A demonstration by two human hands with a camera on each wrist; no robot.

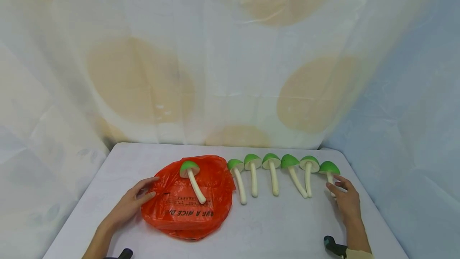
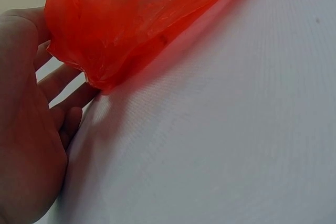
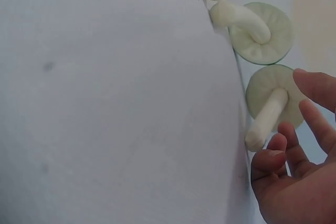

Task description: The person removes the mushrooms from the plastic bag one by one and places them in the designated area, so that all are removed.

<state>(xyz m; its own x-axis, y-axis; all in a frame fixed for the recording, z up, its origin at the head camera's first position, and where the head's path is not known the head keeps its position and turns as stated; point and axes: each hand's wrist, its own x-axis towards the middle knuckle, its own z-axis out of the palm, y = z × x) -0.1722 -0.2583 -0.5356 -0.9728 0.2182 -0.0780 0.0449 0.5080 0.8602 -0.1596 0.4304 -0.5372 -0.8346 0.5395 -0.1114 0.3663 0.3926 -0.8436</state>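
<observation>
A red plastic bag [image 1: 179,223] with printed lettering lies on the table, and a green-capped toy mushroom [image 1: 194,185] rests on top of it. At the bag's left edge is my left hand [image 1: 131,203], thumb and fingers spread, fingertips at the plastic. In the left wrist view, some fingers [image 2: 60,82] pass behind the bag's crumpled rim. My right hand [image 1: 346,201] is at the rightmost mushroom [image 1: 329,168] of a row, thumb and index finger apart beside its stem. The right wrist view shows that mushroom's pale stem [image 3: 268,119] in front of the loosely bent fingers.
Several more green-capped mushrooms [image 1: 272,171] lie side by side between the bag and my right hand, stems toward me. A white table [image 1: 280,227] carries everything. Patterned sheeting [image 1: 223,71] hangs behind it and on both sides.
</observation>
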